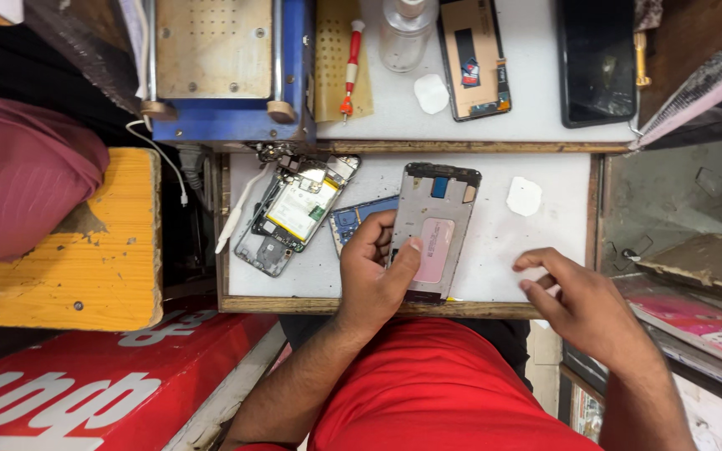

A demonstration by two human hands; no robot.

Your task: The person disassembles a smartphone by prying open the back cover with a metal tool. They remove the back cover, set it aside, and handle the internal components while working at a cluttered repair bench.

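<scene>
Left hand (371, 276): closed on the grey phone frame (434, 230), thumb pressed on its face, fingers under its left edge; the frame lies tilted on the white work tray (495, 250), near the front edge.

Right hand (582, 305): empty, fingers loosely curled, hovering over the tray's right front corner, well apart from the frame.

Step in hand, as I judge it: I steady the frame for inspection or fitting. The next move calls for a firm left grip while my right fetches a part or tool.

Nearby: blue part (353, 219) just behind my left fingers; opened phone with battery (292, 213) to the left; white pad (524, 195); red screwdriver (350, 67) on the upper shelf.
</scene>
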